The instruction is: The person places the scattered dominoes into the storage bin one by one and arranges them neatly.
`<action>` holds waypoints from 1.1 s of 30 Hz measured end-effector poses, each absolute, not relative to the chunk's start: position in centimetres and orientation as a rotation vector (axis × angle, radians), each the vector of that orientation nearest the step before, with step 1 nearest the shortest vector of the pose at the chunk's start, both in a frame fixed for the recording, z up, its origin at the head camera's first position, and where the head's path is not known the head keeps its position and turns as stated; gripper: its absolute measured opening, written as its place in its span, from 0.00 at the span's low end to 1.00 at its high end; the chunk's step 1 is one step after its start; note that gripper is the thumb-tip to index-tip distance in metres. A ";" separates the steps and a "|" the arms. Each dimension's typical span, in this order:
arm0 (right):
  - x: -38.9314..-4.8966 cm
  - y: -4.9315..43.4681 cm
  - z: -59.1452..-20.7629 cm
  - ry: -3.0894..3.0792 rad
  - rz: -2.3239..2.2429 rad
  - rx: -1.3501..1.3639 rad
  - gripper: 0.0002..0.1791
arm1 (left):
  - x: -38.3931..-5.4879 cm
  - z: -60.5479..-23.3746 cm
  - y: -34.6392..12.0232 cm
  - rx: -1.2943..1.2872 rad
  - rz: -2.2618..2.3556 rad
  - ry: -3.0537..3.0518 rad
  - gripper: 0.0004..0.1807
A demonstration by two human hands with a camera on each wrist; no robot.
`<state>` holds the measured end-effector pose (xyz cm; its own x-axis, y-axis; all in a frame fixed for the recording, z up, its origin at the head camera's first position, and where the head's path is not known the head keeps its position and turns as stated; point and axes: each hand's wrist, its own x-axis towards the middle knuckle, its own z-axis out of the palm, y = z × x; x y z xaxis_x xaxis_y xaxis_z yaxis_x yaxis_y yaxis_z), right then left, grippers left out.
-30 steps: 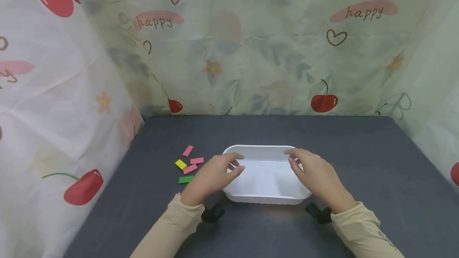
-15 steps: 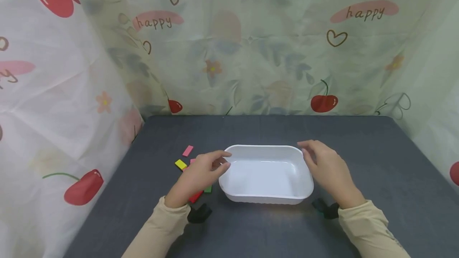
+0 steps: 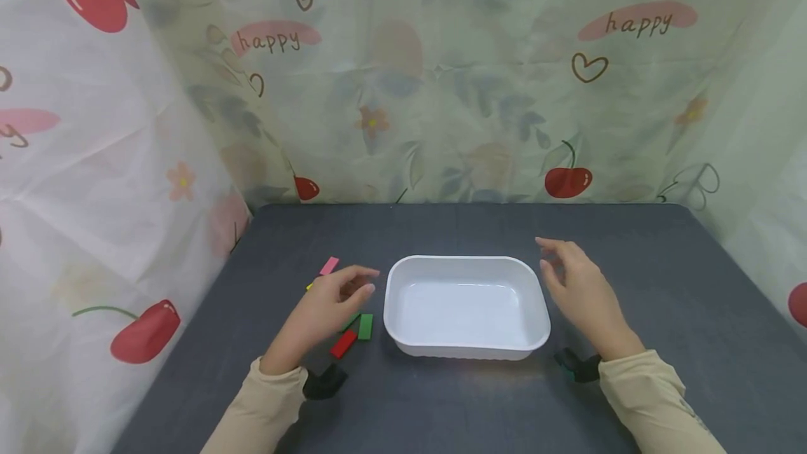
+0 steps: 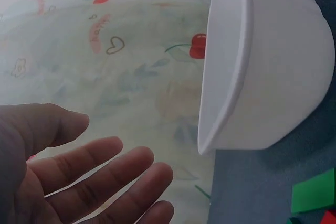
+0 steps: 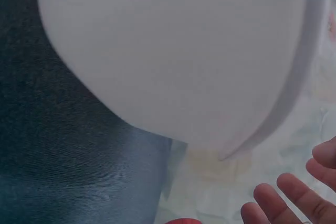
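Observation:
A white rectangular plastic tub stands upright on the dark table, with nothing in it. To its left my left hand hovers over small coloured blocks, its fingers loosely bent and holding nothing. Partly covered by that hand are a pink block and a sliver of yellow block. A red block and a green block lie between the hand and the tub. Just right of the tub, my right hand is raised with relaxed fingers, apart from the rim.
The dark table runs back to a curtain printed with cherries, which also hangs at both sides. Black straps are worn at both wrists.
Both hands have moved apart from over the tub, the left one leftward over the blocks, the right one rightward. Red and green blocks have come into sight; several pink ones are now covered.

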<state>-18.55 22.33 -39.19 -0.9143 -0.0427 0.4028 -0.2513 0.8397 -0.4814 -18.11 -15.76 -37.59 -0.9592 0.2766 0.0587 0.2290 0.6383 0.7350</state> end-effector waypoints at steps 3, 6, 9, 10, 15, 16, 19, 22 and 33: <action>-18.9 22.5 -39.6 -2.688 0.793 0.221 0.25 | -18.1 -37.7 -16.5 0.424 1.271 2.776 0.16; -19.2 22.7 -39.9 -2.731 0.823 0.228 0.27 | -18.0 -37.8 -17.2 0.403 1.312 2.765 0.16; -19.6 22.9 -40.4 -2.762 0.855 0.237 0.28 | -18.2 -38.0 -17.9 0.393 1.371 2.747 0.16; -19.7 23.0 -40.5 -2.773 0.866 0.234 0.29 | -18.3 -38.1 -18.1 0.388 1.398 2.733 0.16; -20.1 23.4 -41.2 -2.839 0.916 0.209 0.30 | -19.1 -38.6 -19.3 0.385 1.447 2.747 0.15; -20.1 23.5 -41.3 -2.851 0.923 0.204 0.30 | -19.2 -38.6 -19.5 0.384 1.451 2.753 0.15; -20.3 23.5 -41.6 -2.876 0.942 0.208 0.30 | -19.7 -38.8 -20.2 0.366 1.465 2.776 0.16; -20.3 23.5 -41.7 -2.896 0.961 0.214 0.30 | -20.1 -39.1 -20.8 0.344 1.514 2.767 0.18; -20.2 23.7 -41.8 -2.926 0.965 0.216 0.30 | -21.7 -41.2 -23.1 0.183 1.472 2.885 0.24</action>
<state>-20.23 23.69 -41.84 -0.9888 -0.1158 0.0940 -0.1490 0.7951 -0.5879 -21.71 -23.10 -41.19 -0.9884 0.0535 0.1420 0.1464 0.5828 0.7993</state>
